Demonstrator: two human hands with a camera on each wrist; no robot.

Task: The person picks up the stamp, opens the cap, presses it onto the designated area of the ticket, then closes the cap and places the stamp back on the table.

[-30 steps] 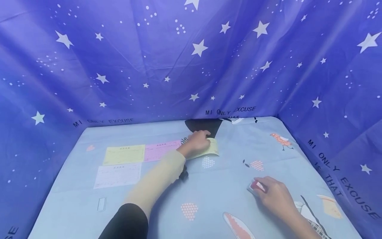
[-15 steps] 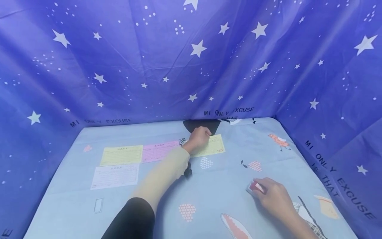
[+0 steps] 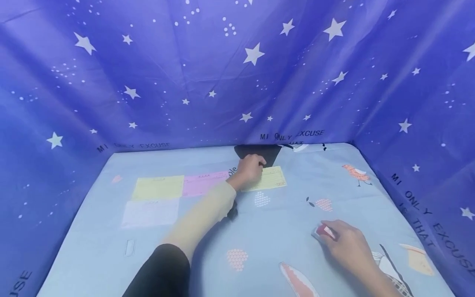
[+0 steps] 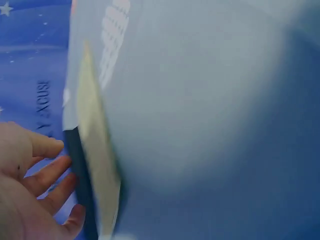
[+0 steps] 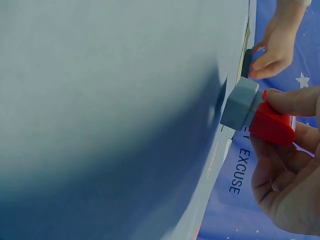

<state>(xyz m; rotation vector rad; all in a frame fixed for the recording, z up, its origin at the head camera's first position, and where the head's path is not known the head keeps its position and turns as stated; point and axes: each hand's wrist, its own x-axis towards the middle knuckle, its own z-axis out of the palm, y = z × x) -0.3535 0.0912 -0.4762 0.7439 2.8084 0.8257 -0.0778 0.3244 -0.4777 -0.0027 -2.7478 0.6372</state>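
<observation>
My left hand (image 3: 250, 170) reaches over the left part of a yellow printed slip (image 3: 272, 178) at the far side of the table. In the left wrist view its fingers are loosely bent and spread, with a gap between them and the slip. My right hand (image 3: 350, 243) pinches a small stamp (image 3: 326, 232) between thumb and fingers at the right. The right wrist view shows the stamp's red handle (image 5: 274, 125) and grey end (image 5: 240, 105), tilted above the cloth. To the left of the slip lie a pink slip (image 3: 204, 184), another yellow slip (image 3: 157, 187) and a white slip (image 3: 150, 213).
A light blue patterned cloth (image 3: 274, 231) covers the table. Blue star-printed curtains (image 3: 222, 82) hang behind it and at both sides. Hearts, a bird and a dark shape are printed on the cloth. My left forearm crosses the middle of the table.
The right-hand yellow slip has shifted rightward and now lies flatter. The fingers of my left hand have loosened above it. My right hand with the stamp has stayed nearly in place.
</observation>
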